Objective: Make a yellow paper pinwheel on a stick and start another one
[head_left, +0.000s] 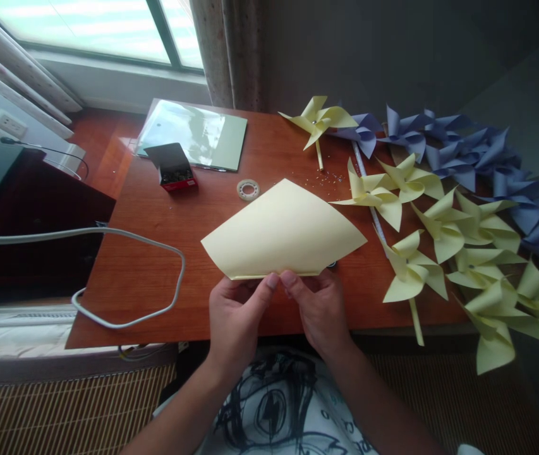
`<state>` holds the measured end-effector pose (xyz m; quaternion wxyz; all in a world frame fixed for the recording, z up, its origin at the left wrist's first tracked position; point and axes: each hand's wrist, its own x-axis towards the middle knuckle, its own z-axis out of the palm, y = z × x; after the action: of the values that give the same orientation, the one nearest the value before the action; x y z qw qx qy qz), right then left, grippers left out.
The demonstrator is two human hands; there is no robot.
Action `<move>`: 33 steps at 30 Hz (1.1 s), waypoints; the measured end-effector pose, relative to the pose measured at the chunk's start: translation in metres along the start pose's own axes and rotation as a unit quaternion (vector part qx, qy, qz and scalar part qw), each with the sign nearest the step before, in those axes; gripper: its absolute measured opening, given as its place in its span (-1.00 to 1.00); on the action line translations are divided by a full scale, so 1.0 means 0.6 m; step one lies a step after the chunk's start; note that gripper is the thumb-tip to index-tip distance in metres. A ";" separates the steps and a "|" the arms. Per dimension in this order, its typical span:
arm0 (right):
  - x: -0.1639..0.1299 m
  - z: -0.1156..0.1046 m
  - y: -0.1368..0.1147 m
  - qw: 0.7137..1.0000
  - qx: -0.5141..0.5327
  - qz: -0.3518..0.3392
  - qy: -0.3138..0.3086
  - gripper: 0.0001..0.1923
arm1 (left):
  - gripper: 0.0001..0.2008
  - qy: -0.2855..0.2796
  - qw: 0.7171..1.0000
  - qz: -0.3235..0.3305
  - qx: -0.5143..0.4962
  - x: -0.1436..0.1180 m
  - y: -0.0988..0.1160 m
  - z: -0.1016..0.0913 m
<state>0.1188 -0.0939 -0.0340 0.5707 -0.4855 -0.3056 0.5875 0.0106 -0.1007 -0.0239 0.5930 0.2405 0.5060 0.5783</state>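
A sheet of pale yellow paper (284, 230) is held up over the near part of the table, one corner pointing away from me. Its near edge is rolled over in a narrow strip. My left hand (237, 309) pinches that edge, thumb on top and fingers underneath. Close beside it, my right hand (319, 309) grips the same edge in the same way, the two thumb tips nearly touching. The fingers beneath the paper are mostly hidden. Just behind the paper lies a roll of clear tape (248, 189) on the wooden table (155, 212).
Finished yellow pinwheels (409, 268) and blue-violet pinwheels (480, 155) crowd the right side. Left of the tape stands an open small box (177, 174) of tiny metal pieces, near a glossy pack of paper (224, 142). A white cable (181, 272) loops over the left edge.
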 end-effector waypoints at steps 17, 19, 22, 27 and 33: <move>-0.002 -0.007 0.009 0.999 -0.042 -0.030 -0.008 -0.90 | -0.81 0.018 0.999 -0.026 -0.032 0.006 0.010 0.007; -0.002 -0.006 0.009 0.999 -0.037 -0.028 -0.005 -0.91 | -0.80 0.017 0.999 -0.031 -0.029 0.006 0.011 0.008; -0.001 -0.003 0.009 1.000 -0.013 -0.023 -0.008 -0.92 | -0.82 0.012 0.999 -0.026 -0.031 0.006 0.008 0.008; 0.002 -0.001 0.011 0.999 0.032 -0.021 0.002 -0.87 | -0.82 0.019 0.997 -0.022 -0.069 0.008 -0.004 0.009; 0.005 0.000 0.014 0.999 0.034 -0.036 -0.004 -0.82 | -0.77 0.039 0.995 -0.047 -0.083 0.015 -0.004 0.011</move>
<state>0.1161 -0.0926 -0.0422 0.6067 -0.4522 -0.3048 0.5783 0.0156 -0.0908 -0.0268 0.6173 0.1432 0.4897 0.5988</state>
